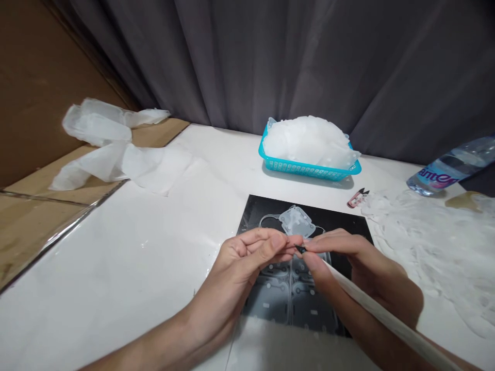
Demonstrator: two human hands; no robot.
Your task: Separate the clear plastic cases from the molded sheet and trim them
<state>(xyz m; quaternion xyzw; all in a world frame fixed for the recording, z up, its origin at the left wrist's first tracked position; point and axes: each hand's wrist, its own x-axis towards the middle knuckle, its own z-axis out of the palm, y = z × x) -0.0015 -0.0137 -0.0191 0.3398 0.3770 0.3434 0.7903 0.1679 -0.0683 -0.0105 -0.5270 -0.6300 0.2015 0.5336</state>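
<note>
Both of my hands meet over a black board [247, 216] on the white table. My left hand [251, 252] is closed, thumb pressed to the index finger; anything between them is hidden or too small to make out. Opposite it, my right hand [359, 268] pinches a small black pointed piece [300, 249] whose tip faces the left fingertips. A long whitish strip [371, 301] runs from the right thumb down along the forearm; whether it joins the black piece I cannot tell. Behind the fingers, a translucent plastic piece [297, 222] with thin looped arms lies on the board. Flat translucent pieces [270, 299] cover its nearer part.
A turquoise basket [309, 170] heaped with white translucent pieces stands at the back. To the right are small pink-and-black snips [358, 198], a tilted water bottle [444, 170] and crumpled clear plastic [444, 252]. White sheets [116, 165] lie on cardboard [38, 221] at left.
</note>
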